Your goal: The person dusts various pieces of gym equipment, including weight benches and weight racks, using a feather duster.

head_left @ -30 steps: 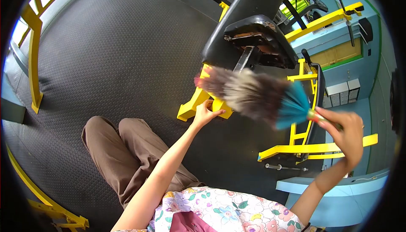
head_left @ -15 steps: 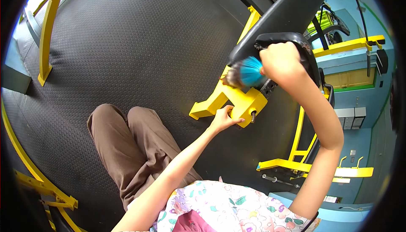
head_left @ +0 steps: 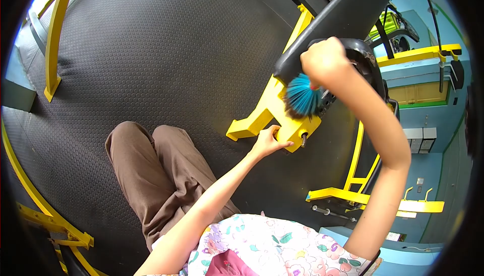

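Observation:
My right hand (head_left: 326, 65) is closed around the hidden handle of a brush (head_left: 302, 97) with blue, dark-tipped bristles. The bristles fan downward over the yellow metal frame (head_left: 291, 129) of a gym bench and appear to touch it. Around the near end of that frame, beside a protruding metal pin (head_left: 304, 139), my left hand (head_left: 269, 141) is curled with thumb and fingers gripping the edge. Just above the brush lies the long black pad (head_left: 338, 24) of the bench. A smaller black padded seat (head_left: 367, 57) is partly hidden behind my right hand.
Black textured rubber matting (head_left: 176, 49) covers the floor. Another yellow frame (head_left: 54, 49) stands at the far left, and a yellow rack (head_left: 373, 198) at the right. A metal bar (head_left: 333, 214) lies near the rack. My brown-trousered knees (head_left: 146, 150) are at lower left.
My right hand has shifted slightly up and left. The brush's bristles have swung from pointing left to pointing down, nearer the pin end of the frame. My left hand stays in place.

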`<state>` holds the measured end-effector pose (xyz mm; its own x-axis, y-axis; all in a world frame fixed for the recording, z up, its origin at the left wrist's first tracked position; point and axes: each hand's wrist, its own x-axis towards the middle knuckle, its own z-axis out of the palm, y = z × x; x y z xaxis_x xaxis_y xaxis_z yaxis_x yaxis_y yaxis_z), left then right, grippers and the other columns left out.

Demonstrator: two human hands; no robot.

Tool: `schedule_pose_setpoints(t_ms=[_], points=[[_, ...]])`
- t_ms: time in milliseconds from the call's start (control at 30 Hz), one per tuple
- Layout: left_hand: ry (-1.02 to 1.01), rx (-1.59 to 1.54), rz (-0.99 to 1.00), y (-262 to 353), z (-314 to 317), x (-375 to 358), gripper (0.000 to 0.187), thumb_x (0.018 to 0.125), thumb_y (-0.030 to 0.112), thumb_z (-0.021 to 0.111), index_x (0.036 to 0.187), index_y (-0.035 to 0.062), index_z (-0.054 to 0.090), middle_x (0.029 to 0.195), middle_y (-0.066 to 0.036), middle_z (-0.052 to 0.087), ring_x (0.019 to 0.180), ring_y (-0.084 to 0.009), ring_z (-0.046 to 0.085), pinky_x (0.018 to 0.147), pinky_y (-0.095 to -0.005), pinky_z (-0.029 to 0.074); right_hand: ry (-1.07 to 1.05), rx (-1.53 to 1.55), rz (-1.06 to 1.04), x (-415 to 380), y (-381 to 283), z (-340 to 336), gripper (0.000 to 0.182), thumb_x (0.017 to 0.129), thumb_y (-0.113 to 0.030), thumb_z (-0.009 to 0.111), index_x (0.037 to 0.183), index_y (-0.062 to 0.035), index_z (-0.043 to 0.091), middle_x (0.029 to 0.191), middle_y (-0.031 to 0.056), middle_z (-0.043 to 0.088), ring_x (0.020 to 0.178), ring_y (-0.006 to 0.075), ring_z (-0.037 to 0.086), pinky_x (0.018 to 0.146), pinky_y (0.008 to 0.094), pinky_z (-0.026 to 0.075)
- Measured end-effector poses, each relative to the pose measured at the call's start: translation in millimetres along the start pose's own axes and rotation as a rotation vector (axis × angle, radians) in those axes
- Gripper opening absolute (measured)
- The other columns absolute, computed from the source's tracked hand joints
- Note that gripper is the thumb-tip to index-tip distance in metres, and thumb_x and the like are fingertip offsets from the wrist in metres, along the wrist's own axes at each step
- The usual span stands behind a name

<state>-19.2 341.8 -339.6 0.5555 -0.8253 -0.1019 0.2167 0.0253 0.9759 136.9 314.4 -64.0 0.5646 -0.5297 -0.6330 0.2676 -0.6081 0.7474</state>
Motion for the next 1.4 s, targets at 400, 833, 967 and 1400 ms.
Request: schedule_pose_setpoints(t_ms=[400, 833, 967, 1400], points=[[0.016, 0.015, 0.003, -2.2, 0.8, 0.4, 0.071, 0.057, 0.041, 0.078, 0.103, -0.0067, 0.053, 0.089, -0.017, 0.062, 0.08, -0.0204, 0.061, 0.074, -0.0293, 0.048, 0.103, 0.081, 0.07, 16.7, -1.0, -32.4, 0.021, 0.068, -0.024, 0.069, 0.087, -0.0152, 0.067, 0.086, -0.003, 0.064, 0.07, 0.0132, 0.061, 0.047, 0.0321, 0.047], [-0.006, -0.013, -0.023, -0.6, 3.7, -0.6, 0.076, 0.056, 0.043, 0.077, 0.106, -0.0079, 0.051, 0.092, -0.02, 0.061, 0.085, -0.0245, 0.061, 0.077, -0.0311, 0.048, 0.467, 0.08, 0.12, -62.7, 5.9, -21.3, 0.03, 0.056, -0.031, 0.077, 0.074, -0.0091, 0.067, 0.07, 0.0065, 0.064, 0.07, 0.0183, 0.064, 0.061, 0.0293, 0.047], [0.0, -0.049, -0.013, 0.2, 3.2, -2.8, 0.076, 0.058, 0.043, 0.077, 0.106, -0.0083, 0.051, 0.092, -0.02, 0.061, 0.083, -0.0229, 0.062, 0.075, -0.0309, 0.048, 0.627, 0.196, 0.128, -84.5, 20.6, 4.3, 0.03, 0.055, -0.037, 0.075, 0.07, -0.0119, 0.07, 0.06, 0.0076, 0.062, 0.063, 0.0216, 0.062, 0.058, 0.0316, 0.046], [-0.021, -0.175, 0.195, -9.0, 5.3, -0.5, 0.07, 0.06, 0.037, 0.077, 0.109, -0.0046, 0.05, 0.096, -0.019, 0.06, 0.09, -0.0246, 0.06, 0.079, -0.033, 0.047, 0.28, 0.548, 0.114, -108.3, 22.2, 85.9, 0.024, 0.066, -0.039, 0.068, 0.075, -0.0178, 0.071, 0.06, 0.0063, 0.062, 0.063, 0.0214, 0.062, 0.059, 0.0318, 0.046]])
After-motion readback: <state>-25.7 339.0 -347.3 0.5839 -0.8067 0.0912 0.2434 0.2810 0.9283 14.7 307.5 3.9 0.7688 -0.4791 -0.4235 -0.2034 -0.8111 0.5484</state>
